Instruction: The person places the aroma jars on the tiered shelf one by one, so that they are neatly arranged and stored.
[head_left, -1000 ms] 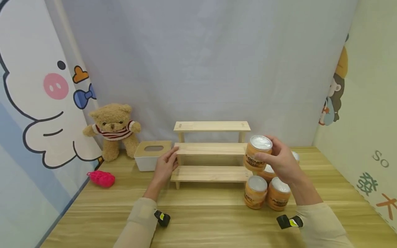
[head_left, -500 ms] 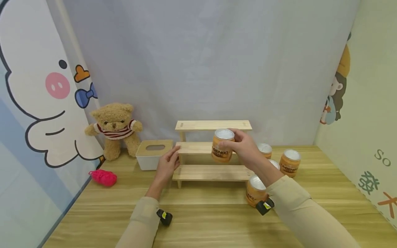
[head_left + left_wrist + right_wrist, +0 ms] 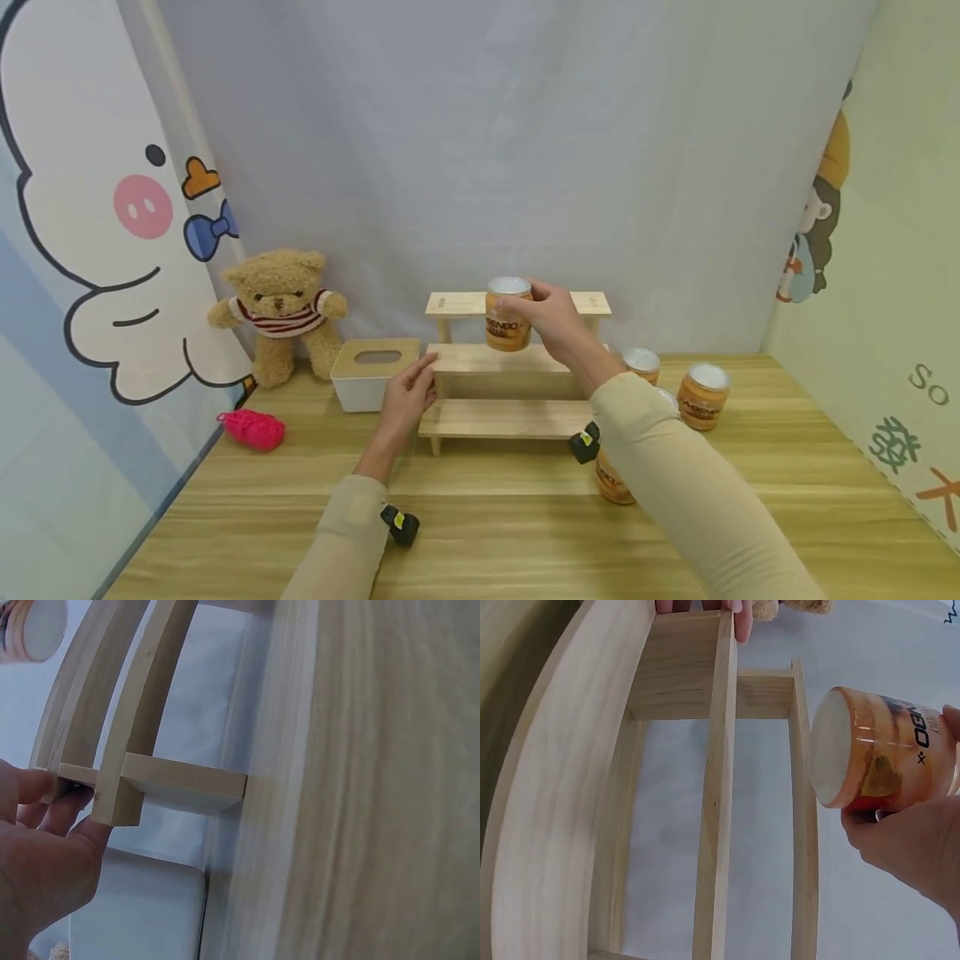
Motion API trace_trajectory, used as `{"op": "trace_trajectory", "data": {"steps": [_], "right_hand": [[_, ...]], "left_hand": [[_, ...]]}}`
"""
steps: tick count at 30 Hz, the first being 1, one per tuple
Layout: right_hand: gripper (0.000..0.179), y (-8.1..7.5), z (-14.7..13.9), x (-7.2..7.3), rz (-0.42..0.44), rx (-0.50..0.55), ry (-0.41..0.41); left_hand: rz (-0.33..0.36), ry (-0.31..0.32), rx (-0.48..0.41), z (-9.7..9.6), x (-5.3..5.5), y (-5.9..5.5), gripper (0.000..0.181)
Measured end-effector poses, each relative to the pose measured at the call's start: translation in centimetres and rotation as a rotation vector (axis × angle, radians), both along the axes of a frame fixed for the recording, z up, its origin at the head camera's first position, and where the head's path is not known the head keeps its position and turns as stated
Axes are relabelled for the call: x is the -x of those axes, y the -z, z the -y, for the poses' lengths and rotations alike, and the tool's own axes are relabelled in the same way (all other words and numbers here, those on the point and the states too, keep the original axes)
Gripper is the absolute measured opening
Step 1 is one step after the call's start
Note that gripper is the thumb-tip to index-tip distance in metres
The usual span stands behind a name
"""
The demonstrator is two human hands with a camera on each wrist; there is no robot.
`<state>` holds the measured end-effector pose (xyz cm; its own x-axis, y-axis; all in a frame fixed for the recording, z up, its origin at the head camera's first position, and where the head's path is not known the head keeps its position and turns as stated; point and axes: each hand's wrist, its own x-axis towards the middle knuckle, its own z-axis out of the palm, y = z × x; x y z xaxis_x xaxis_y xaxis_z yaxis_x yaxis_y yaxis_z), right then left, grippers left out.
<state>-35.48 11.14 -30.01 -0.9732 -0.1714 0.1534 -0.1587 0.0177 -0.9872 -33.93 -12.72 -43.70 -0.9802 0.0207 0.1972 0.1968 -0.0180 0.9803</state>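
A three-tier wooden shelf point(image 3: 502, 418) stands on the table, its tiers rising toward the back. My left hand point(image 3: 405, 404) pinches the left end of the middle tier between thumb and fingers, as the left wrist view point(image 3: 56, 855) also shows. An orange can point(image 3: 507, 321) with a silver top is held upright by my right hand point(image 3: 558, 321). It hangs in front of the top tier, raised above the middle one. In the right wrist view the can's pale base point(image 3: 831, 748) is apart from the tier edges. Its far side is hidden.
More orange cans stand right of the shelf, one point(image 3: 703, 397) farthest right, others partly behind my right forearm. Left of the shelf are a white tissue box point(image 3: 358, 392) with a wooden lid, a teddy bear point(image 3: 281, 317) and pink yarn point(image 3: 253, 429). A curtain hangs behind.
My right hand has carried the orange can left and up from above the other cans to the front of the top tier. The left hand stays at the shelf's end.
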Motion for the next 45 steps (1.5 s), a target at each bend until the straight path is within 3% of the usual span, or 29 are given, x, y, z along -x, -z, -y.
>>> {"op": "trace_trajectory", "data": {"steps": [9, 16, 26, 34, 45], "right_hand": [[0.066, -1.2, 2.7, 2.4, 0.017, -0.012, 0.064], [0.06, -2.3, 3.9, 3.8, -0.082, -0.051, 0.114], [0.053, -1.1, 3.9, 5.2, -0.142, -0.084, 0.142], [0.072, -0.5, 3.3, 5.5, -0.235, -0.427, 0.094], [0.069, 0.5, 3.8, 5.6, -0.205, -0.455, 0.129]], "left_hand": [[0.003, -0.005, -0.001, 0.0, 0.1, 0.0, 0.04], [-0.013, 0.004, 0.014, 0.1, 0.2, -0.4, 0.04], [0.007, -0.012, 0.012, -0.2, 0.0, -0.4, 0.039], [-0.008, -0.025, 0.027, 0.4, 0.4, -0.3, 0.039], [0.003, -0.001, 0.01, 0.3, 0.1, 0.0, 0.04]]}}
